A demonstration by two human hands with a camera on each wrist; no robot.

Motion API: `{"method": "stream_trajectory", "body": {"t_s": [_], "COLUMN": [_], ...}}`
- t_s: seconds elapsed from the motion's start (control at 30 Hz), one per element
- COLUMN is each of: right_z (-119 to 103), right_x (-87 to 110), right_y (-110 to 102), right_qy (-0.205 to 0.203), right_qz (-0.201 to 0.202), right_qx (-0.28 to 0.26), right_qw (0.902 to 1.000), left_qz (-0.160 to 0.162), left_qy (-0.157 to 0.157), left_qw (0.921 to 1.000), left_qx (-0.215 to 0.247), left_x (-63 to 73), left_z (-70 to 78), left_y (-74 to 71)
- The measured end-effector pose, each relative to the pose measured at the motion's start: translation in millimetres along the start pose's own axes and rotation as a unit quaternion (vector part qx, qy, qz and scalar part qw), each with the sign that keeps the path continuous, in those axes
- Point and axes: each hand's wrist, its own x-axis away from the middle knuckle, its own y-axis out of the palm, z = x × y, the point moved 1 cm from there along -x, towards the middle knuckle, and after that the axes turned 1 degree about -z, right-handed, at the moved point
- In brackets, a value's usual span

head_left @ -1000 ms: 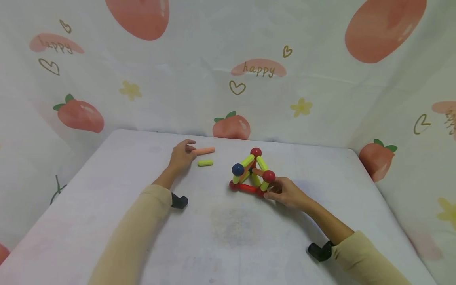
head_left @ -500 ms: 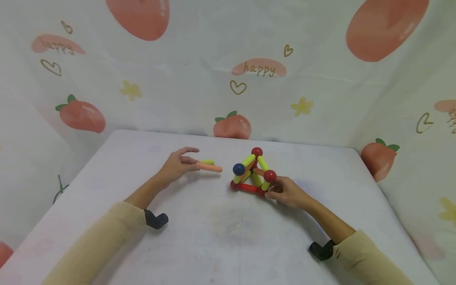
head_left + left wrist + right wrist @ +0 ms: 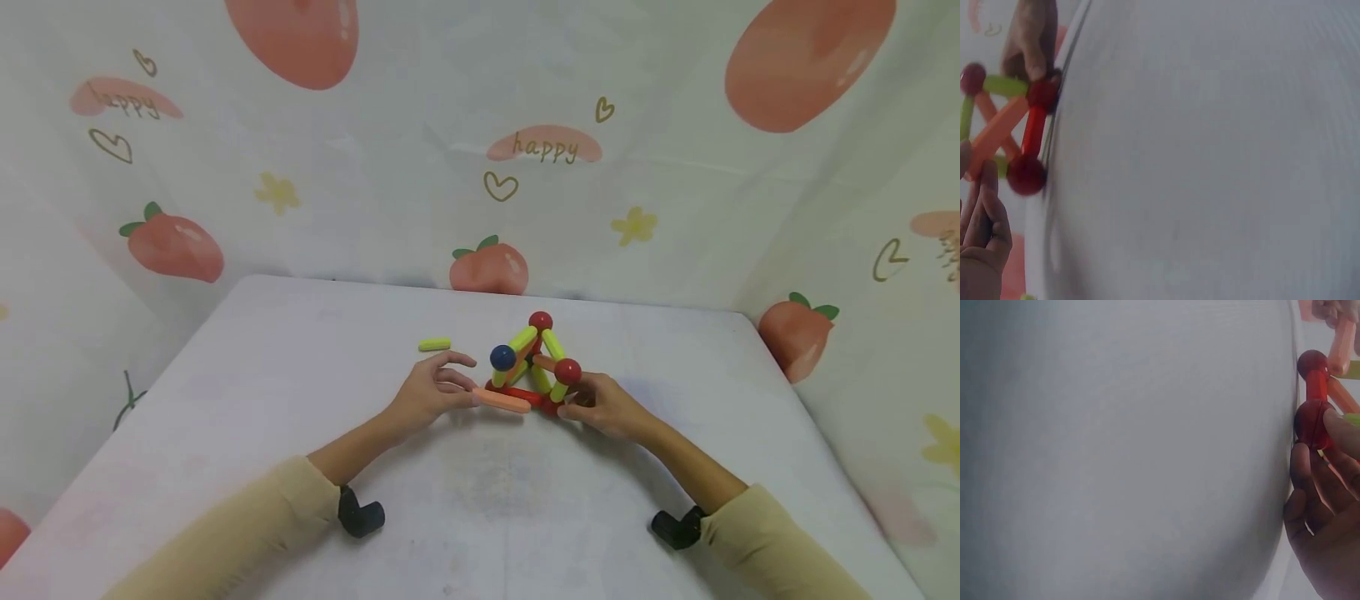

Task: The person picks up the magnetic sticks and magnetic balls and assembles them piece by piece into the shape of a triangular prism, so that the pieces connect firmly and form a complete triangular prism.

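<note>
My left hand (image 3: 429,395) pinches one end of an orange rod (image 3: 502,401) between thumb and fingers. The rod's free end points right, in front of a ball-and-rod frame built from red balls, a blue ball (image 3: 502,357) and yellow, red and orange rods. At the frame's lower right corner, my right hand (image 3: 609,406) grips a red ball (image 3: 1314,423) with thumb and fingers, as the right wrist view shows. In the left wrist view the orange rod (image 3: 997,137) overlaps the frame's front face, near its red bottom rod (image 3: 1034,132).
A loose yellow rod (image 3: 435,344) lies on the white table (image 3: 495,517) behind my left hand. A cloth with peach prints (image 3: 489,268) hangs behind the table's far edge. Dark wrist mounts (image 3: 362,515) stick out from both sleeves.
My left hand has picked up the orange rod from beside the yellow one and carried it toward me and right, to the frame's front. The right hand has stayed on the frame.
</note>
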Motion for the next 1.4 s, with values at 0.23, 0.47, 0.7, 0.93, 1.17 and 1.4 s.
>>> {"method": "stream_trajectory", "body": {"t_s": [0.23, 0.47, 0.7, 0.93, 1.17, 1.4], "right_z": [-2, -2, -1, 0, -1, -3], "right_x": [0.2, 0.0, 0.4, 1.8, 1.9, 1.3], "right_y": [0, 0, 0, 1, 4, 3], "right_qy": [0.004, 0.012, 0.003, 0.012, 0.022, 0.029], "right_qz": [0.0, 0.0, 0.003, 0.004, 0.004, 0.007], "right_qx": [-0.002, 0.002, 0.007, 0.006, 0.002, 0.004], "right_qw": [1.0, 0.9999, 1.0, 0.9999, 0.9997, 0.9996], "left_qz": [0.032, 0.083, 0.102, 0.124, 0.117, 0.0], "left_qy": [0.033, 0.035, 0.097, 0.184, 0.251, 0.156], "left_qw": [0.9989, 0.9958, 0.9899, 0.9571, 0.8732, 0.8994], "left_qx": [0.012, 0.019, -0.02, -0.186, -0.401, -0.408], "left_x": [-4.7, -10.1, -13.8, -26.6, -36.7, -44.2], "left_z": [2.0, 3.6, 11.5, 20.2, 28.3, 25.6], "left_y": [21.8, 35.6, 44.4, 41.5, 28.0, -8.6]}}
